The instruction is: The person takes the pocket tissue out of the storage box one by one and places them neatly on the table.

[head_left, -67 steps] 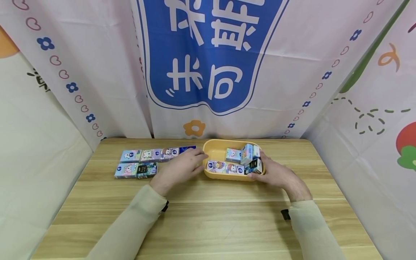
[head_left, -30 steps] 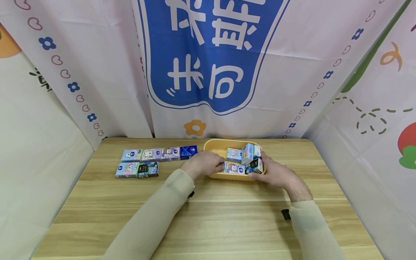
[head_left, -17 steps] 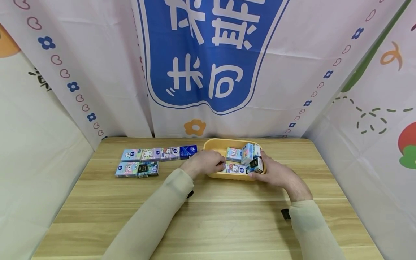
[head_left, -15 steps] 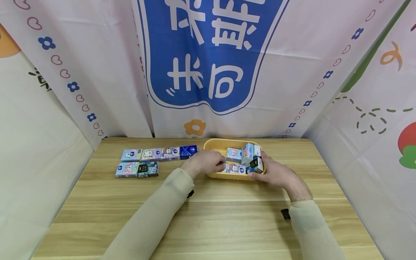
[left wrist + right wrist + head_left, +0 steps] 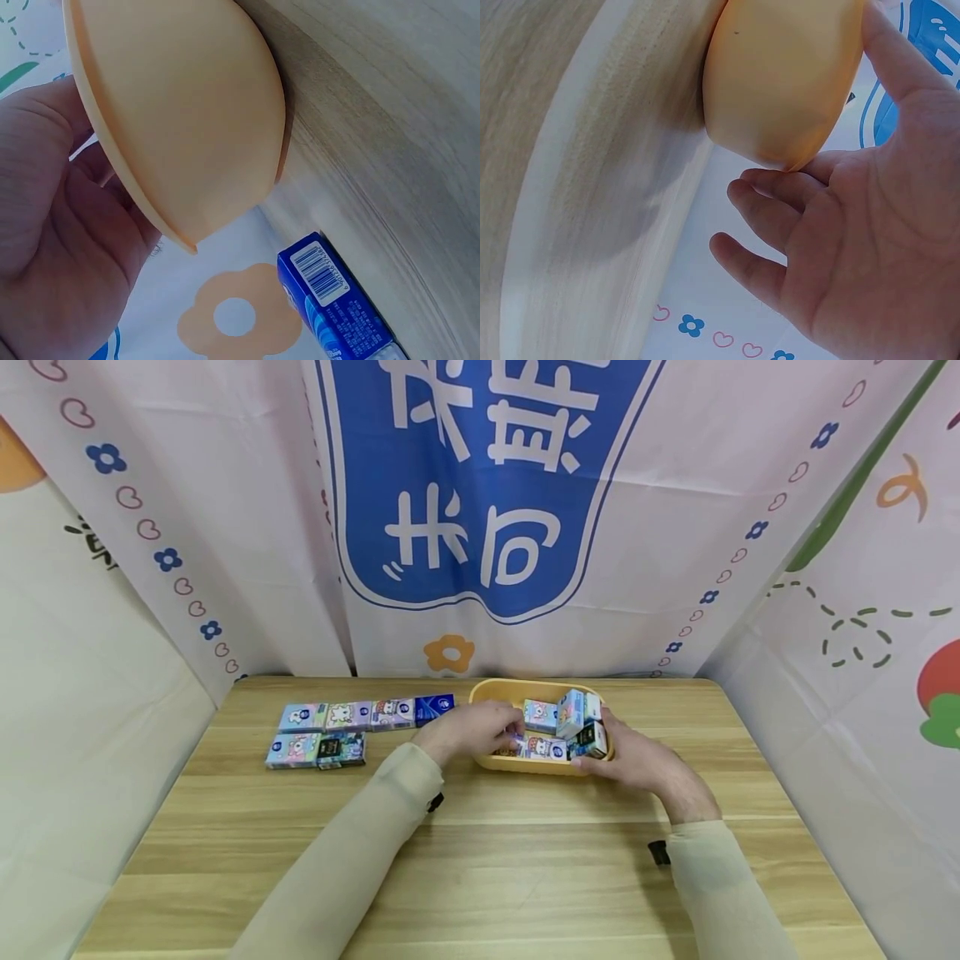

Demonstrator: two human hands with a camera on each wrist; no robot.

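Note:
A yellow plastic basket (image 5: pixel 501 686) holds several small printed packs that look like pocket tissues. My left hand (image 5: pixel 474 727) reaches over its left end, fingers bent down and pinching a lilac tissue pack (image 5: pixel 513 744) at the front left. In the left wrist view, the basket wall (image 5: pixel 187 112) hides the left fingertips. My right hand (image 5: pixel 645 760) holds the basket's right end, thumb at the front and fingers behind. Close to that thumb is a dark tissue pack (image 5: pixel 589 740). A light-blue tissue pack (image 5: pixel 571 713) leans upright above the others.
Left of the basket, several tissue packs lie in two rows: a back row ending in a dark-blue pack (image 5: pixel 434 709), and a front row with a pink-and-blue pack (image 5: pixel 293 750) and a dark pack (image 5: pixel 341 749). A printed curtain (image 5: pixel 465 643) hangs behind the wooden table (image 5: pixel 517 860).
The left hand has moved right from the basket's left rim into it, onto the front-left pack, and its fingers have lifted slightly just now. The right hand has stayed on the basket.

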